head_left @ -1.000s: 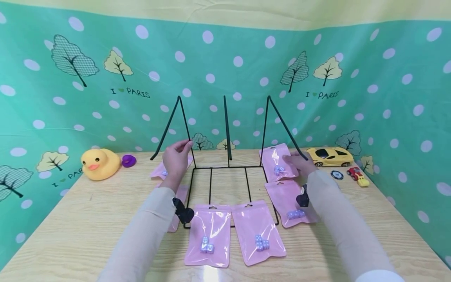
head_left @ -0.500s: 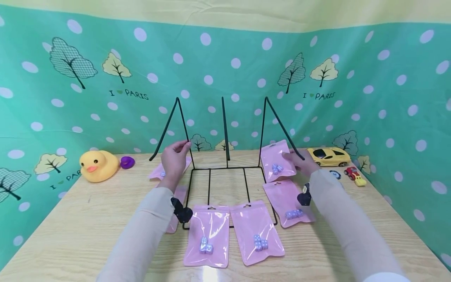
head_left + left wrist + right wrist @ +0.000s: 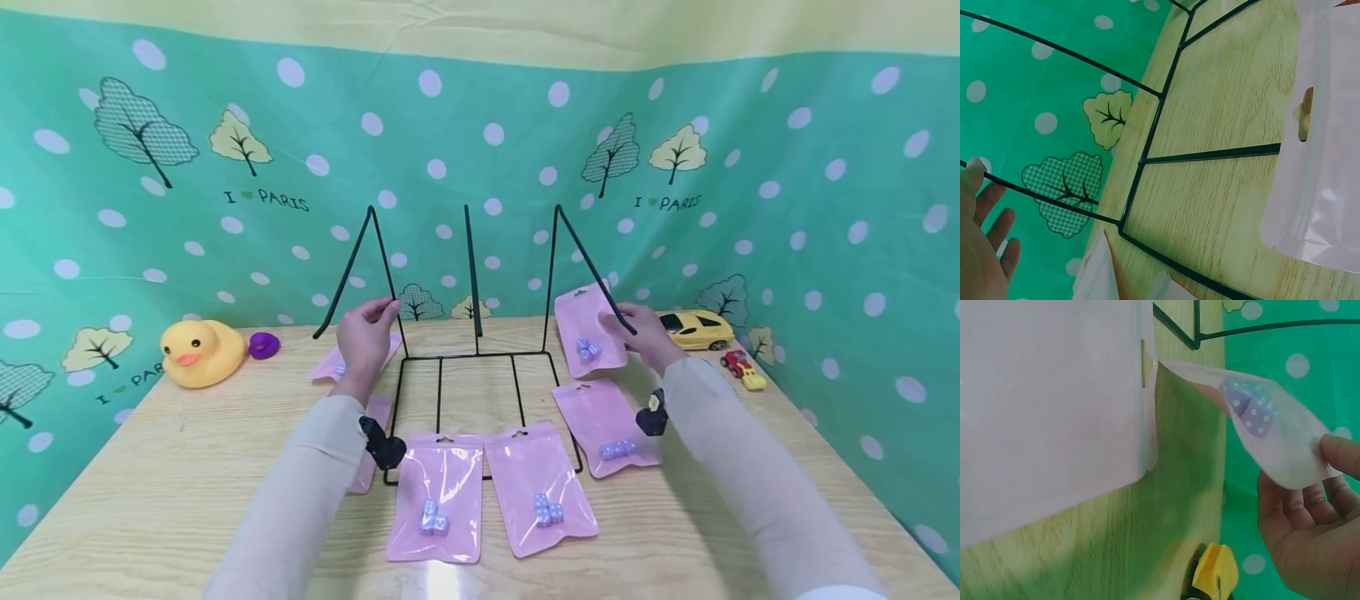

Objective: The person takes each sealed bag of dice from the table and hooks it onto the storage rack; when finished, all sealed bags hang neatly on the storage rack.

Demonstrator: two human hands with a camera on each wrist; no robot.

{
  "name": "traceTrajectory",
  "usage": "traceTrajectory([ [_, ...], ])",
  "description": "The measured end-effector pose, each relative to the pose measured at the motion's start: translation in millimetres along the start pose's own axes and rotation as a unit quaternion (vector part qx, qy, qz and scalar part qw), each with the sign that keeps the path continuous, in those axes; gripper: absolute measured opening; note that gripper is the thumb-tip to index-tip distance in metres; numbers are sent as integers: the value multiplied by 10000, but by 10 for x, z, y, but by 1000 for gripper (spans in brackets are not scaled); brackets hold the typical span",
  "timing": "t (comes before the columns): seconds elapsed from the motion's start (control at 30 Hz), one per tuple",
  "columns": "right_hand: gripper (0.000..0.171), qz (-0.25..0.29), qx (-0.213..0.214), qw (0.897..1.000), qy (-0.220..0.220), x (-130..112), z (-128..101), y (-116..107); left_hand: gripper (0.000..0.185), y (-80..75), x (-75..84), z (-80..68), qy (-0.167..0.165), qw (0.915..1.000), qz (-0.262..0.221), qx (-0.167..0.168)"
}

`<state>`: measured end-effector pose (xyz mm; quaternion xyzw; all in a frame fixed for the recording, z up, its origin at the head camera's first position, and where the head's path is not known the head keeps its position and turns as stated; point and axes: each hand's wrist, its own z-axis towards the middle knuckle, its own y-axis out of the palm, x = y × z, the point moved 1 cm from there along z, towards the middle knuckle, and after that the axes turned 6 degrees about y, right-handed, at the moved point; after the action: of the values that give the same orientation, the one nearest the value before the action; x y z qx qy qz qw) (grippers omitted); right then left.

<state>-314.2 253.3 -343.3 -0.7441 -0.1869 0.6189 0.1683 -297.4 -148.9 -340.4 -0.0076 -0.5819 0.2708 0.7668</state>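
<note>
My left hand [image 3: 363,337] pinches the wire rack [image 3: 472,350] by its left arm. My right hand [image 3: 637,333] holds one pink pouch [image 3: 588,333] (dice inside) raised at the rack's right arm. No pouch hangs yet; the rest lie around the rack's base.

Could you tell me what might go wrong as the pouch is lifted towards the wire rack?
The right hand only pinches the pink pouch by its edge, so the pouch could slip. The dice weigh one end and may swing it. The left hand holds one rod of the wire rack, which could tip.
</note>
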Motion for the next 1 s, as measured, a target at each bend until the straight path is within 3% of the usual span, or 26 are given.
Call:
traceTrajectory([
  [0.37, 36, -103, 210, 9993, -291, -110, -29, -17, 30, -40, -14, -5, -78, 10000, 19, 13],
  [0.6, 39, -194, 174, 9993, -265, -109, -126, -64, 31, -67, 26, -7, -178, 9997, -85, -123],
  [0.83, 30, -342, 172, 9989, -283, -126, -344, -79, 32, -62, 32, -16, -226, 9996, -74, -139],
  [1.0, 39, -415, 55, 9983, -415, -101, -515, -87, 30, -42, 37, -10, -177, 9997, -65, -150],
])
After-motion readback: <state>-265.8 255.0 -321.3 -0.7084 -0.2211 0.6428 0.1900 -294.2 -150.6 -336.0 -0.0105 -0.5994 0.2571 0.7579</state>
